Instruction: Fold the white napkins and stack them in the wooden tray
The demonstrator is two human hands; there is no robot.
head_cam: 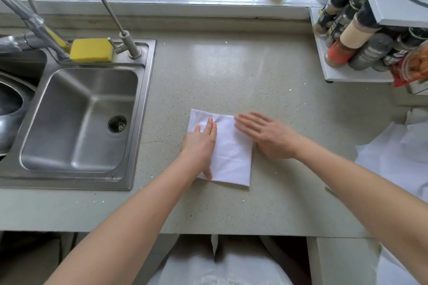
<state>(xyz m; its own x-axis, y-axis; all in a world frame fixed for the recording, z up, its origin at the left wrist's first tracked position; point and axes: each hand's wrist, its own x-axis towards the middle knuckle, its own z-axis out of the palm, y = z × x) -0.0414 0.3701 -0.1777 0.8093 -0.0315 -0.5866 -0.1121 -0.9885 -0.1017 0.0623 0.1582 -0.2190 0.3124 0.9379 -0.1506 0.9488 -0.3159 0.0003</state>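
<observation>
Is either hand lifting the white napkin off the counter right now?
No: the white cloth napkin lies flat, left hand pressing it with straight fingers.

A plain white folded cloth napkin lies on a pale grey-beige stone countertop speckled with tiny dark flecks. A bright yellow rectangular sponge sits on the silver-grey stainless steel sink. One spice jar holds orange-red powder.

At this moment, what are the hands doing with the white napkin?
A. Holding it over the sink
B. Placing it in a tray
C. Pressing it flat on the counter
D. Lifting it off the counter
C: the left hand and right hand lie straight-fingered on the napkin, spread on the counter.
</observation>
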